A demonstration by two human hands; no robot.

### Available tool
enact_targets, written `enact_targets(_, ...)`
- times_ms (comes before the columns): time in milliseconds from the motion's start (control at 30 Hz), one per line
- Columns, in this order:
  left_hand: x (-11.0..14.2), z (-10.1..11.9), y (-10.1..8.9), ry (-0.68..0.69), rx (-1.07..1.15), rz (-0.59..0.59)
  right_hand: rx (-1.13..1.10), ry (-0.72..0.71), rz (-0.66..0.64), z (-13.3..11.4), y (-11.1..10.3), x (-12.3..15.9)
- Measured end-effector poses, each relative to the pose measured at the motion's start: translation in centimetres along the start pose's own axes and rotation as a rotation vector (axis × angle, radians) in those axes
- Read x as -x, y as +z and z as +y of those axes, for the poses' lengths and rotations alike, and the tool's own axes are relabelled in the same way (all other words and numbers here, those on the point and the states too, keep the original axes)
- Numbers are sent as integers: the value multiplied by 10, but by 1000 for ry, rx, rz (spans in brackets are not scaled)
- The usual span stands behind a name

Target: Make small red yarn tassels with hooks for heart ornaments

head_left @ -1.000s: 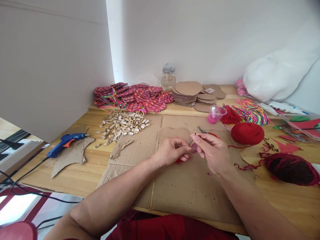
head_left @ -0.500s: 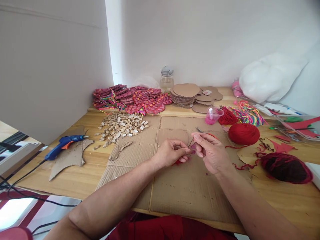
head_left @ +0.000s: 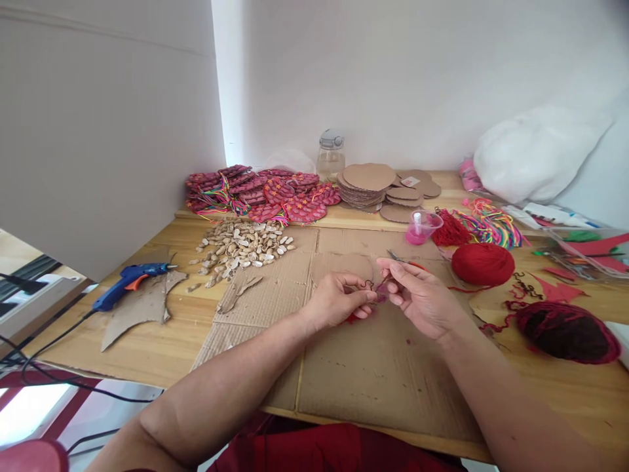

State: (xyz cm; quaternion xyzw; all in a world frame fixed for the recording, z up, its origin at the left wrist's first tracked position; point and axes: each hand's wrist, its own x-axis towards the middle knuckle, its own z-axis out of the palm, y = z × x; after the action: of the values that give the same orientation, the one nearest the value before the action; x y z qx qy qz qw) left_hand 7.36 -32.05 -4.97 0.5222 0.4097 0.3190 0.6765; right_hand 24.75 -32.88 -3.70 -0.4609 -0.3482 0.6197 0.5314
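Note:
Over the cardboard sheet (head_left: 373, 380), my left hand (head_left: 339, 301) is closed in a pinch on a thin dark strand of yarn (head_left: 367, 284). Close beside it, my right hand (head_left: 422, 295) is raised a little, thumb and forefinger pressed together at the strand's other side. Something red shows under my left fingers, mostly hidden. A rounded cardboard cutout (head_left: 341, 263) lies flat just beyond my left hand. Scissors (head_left: 394, 255) with orange handles lie behind my right hand, partly covered by it.
Peanut shells (head_left: 246, 246) and a blue glue gun (head_left: 122, 285) lie left. Decorated pink pieces (head_left: 289, 196), a bottle (head_left: 330, 160) and stacked cardboard cutouts (head_left: 366, 183) stand behind. Right are a plastic cup (head_left: 421, 228), red yarn ball (head_left: 484, 264) and dark red yarn ball (head_left: 567, 331).
My right hand has shifted slightly; the strand between the hands now shows a curled loop above my left fingers. The view has moved a little, and both hands stay pinched.

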Motion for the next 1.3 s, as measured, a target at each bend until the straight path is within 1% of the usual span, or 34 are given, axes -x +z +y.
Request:
enact_targets(100,1,3,1,-2,8,12,57,14,-31,-4,-5,-1)
enact_targets(167,2,5,1,-3,6,16,170,-18,-68,-5,-6,1)
enact_targets(200,2,5,1,-4,-2,19,262,-59,-80,-5,-6,2)
enact_targets(233,2,5,1,-3,-18,25,382,-124,-80,-6,-5,4)
enact_targets(267,1,4,0,1,-42,34,521,-218,-64,-5,-3,7)
enact_targets(367,-1,-2,-2,43,-128,59,919,-601,4,-2,4,14)
enact_targets(433,-3,-7,-4,82,-169,53,1071,-807,-4,2,8,18)
enact_targets(467,-4,-9,-5,97,-187,46,1117,-865,-24,4,9,19)
enact_targets(533,-5,-12,-6,124,-234,35,1176,-924,-49,7,10,20)
enact_targets(667,-4,-10,-8,219,-418,68,1226,-998,-77,9,11,19)
enact_targets(767,-2,-6,-9,290,-542,89,1243,-1018,-100,10,9,18)
enact_targets(900,-1,-2,-11,301,-599,94,1240,-1013,-115,11,6,16)
enact_targets(1100,-1,1,-12,371,-674,105,1218,-962,-146,11,4,14)
enact_targets(1300,-2,-2,-12,422,-683,108,1197,-938,-56,13,4,12)
